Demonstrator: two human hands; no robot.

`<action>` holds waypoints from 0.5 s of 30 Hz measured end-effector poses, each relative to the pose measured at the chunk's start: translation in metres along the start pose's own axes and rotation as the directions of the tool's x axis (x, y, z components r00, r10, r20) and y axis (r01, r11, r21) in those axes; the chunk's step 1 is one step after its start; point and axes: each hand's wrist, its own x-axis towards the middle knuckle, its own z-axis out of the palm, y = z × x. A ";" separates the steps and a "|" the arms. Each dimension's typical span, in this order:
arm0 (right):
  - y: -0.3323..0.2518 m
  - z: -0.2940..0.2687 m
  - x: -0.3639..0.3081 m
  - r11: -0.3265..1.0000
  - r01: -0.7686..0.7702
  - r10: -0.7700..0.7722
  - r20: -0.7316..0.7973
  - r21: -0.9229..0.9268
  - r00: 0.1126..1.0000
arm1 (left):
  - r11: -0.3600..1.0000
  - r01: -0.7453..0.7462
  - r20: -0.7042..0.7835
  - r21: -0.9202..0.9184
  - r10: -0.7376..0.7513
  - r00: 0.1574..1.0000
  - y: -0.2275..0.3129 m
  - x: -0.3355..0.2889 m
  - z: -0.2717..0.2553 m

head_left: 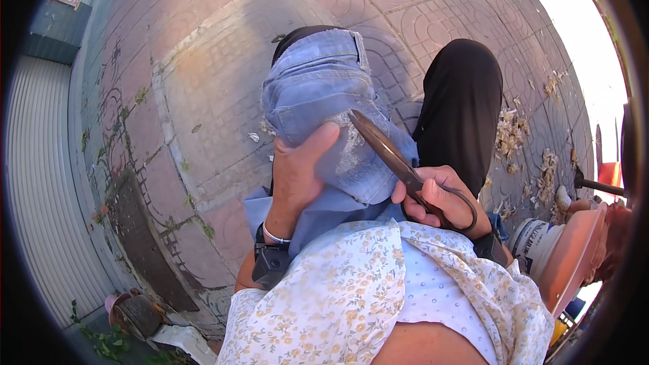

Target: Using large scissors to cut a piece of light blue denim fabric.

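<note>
A pair of light blue jeans lies bunched over my left knee and lap. My left hand grips its left side, the thumb on top and the other fingers hidden under the cloth. In my right hand is a pair of large dark scissors, its handle loops around my fingers. The blades look closed together and point up and to the left. Their tips lie over a frayed, whitish worn patch on the denim, close to my left thumb; whether they touch it I cannot tell.
My right knee, in black trousers, rises right of the jeans. Pale scraps litter the paving beyond it. A white bucket and an orange-brown basin stand at the lower right. A ribbed shutter lines the left.
</note>
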 end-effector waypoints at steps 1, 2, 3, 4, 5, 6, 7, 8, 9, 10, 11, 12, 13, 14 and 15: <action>0.000 0.000 -0.001 1.000 0.001 -0.001 -0.001 0.000 1.000 | 1.000 0.000 0.003 -0.009 0.000 1.000 0.000 0.000 0.001; -0.001 -0.001 -0.001 1.000 0.001 -0.001 0.011 -0.005 1.000 | 1.000 0.000 0.006 -0.016 0.000 1.000 -0.001 0.000 0.002; -0.001 -0.001 -0.002 1.000 0.002 -0.001 0.023 -0.011 1.000 | 1.000 0.001 0.007 -0.013 -0.001 1.000 -0.001 -0.001 0.003; 0.000 -0.001 -0.003 1.000 0.003 -0.003 0.023 -0.009 1.000 | 1.000 0.001 0.003 -0.014 -0.001 1.000 -0.002 -0.001 0.003; -0.001 -0.001 -0.004 1.000 0.000 0.000 0.024 -0.003 1.000 | 1.000 0.000 0.000 -0.015 0.000 1.000 -0.002 -0.001 0.004; -0.001 -0.001 -0.005 1.000 -0.003 0.003 0.025 0.004 1.000 | 1.000 -0.001 0.001 -0.013 0.001 1.000 -0.002 -0.001 0.004; -0.001 -0.001 -0.005 1.000 -0.002 0.001 0.026 0.005 1.000 | 1.000 0.004 0.000 -0.017 -0.004 1.000 -0.002 -0.002 0.004; -0.002 -0.001 -0.006 1.000 -0.004 0.003 0.032 0.012 0.999 | 1.000 0.008 -0.001 -0.022 -0.008 1.000 -0.003 -0.003 0.004; -0.002 -0.002 -0.007 1.000 -0.006 0.005 0.039 0.018 0.999 | 1.000 0.008 0.000 -0.021 -0.008 1.000 -0.003 -0.003 0.005; -0.002 -0.002 -0.007 1.000 -0.005 0.005 0.039 0.018 0.999 | 1.000 0.006 0.000 -0.028 -0.006 1.000 -0.003 -0.004 0.007; -0.002 -0.002 -0.007 1.000 -0.005 0.004 0.039 0.022 0.999 | 0.999 0.005 0.000 -0.034 -0.005 1.000 -0.002 -0.004 0.008; -0.002 -0.002 -0.007 1.000 -0.004 0.003 0.039 0.025 0.999 | 0.999 0.005 0.001 -0.032 -0.005 1.000 -0.002 -0.004 0.008; -0.002 -0.002 -0.007 1.000 -0.003 0.002 0.039 0.026 0.999 | 0.999 -0.002 -0.005 -0.032 0.001 1.000 -0.002 -0.004 0.009; -0.002 -0.002 -0.007 0.999 -0.012 0.011 0.035 0.033 0.999 | 0.999 -0.008 -0.012 -0.032 0.007 1.000 -0.003 -0.004 0.010; -0.002 -0.001 -0.007 0.999 -0.021 0.020 0.031 0.040 0.999 | 0.999 -0.007 -0.011 -0.031 0.007 1.000 -0.002 -0.004 0.010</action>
